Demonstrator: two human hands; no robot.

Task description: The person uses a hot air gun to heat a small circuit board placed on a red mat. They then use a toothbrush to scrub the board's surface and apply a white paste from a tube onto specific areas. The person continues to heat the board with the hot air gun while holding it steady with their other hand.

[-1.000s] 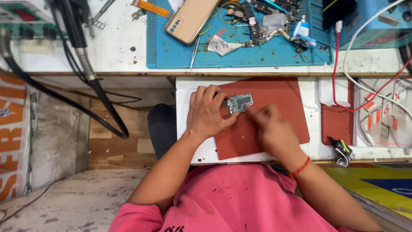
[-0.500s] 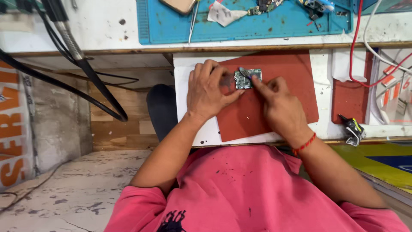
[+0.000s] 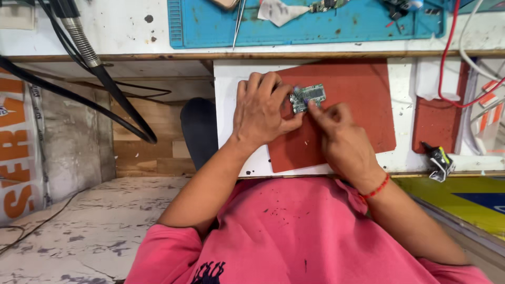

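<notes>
A small green circuit board (image 3: pixel 309 97) lies on a dark red mat (image 3: pixel 363 100) on a white pull-out shelf (image 3: pixel 227 100). My left hand (image 3: pixel 260 113) rests flat beside the board's left edge, fingers and thumb pinning it down. My right hand (image 3: pixel 342 139) has its fingers bunched, with the forefinger pressed on the board's lower edge. Whether it pinches a small tool is hidden by the fingers. A red thread is tied around my right wrist.
A blue work mat (image 3: pixel 315 23) on the bench above holds tweezers (image 3: pixel 239 18), paper and small parts. Black hoses (image 3: pixel 94 68) hang at left. Red wire (image 3: pixel 452 63) and a second red mat (image 3: pixel 436 115) sit at right, near a small black clip (image 3: pixel 439 160).
The view has shifted down, so the bench slid up out of frame. My right hand moved up from the mat onto the board; my left hand stays on it.
</notes>
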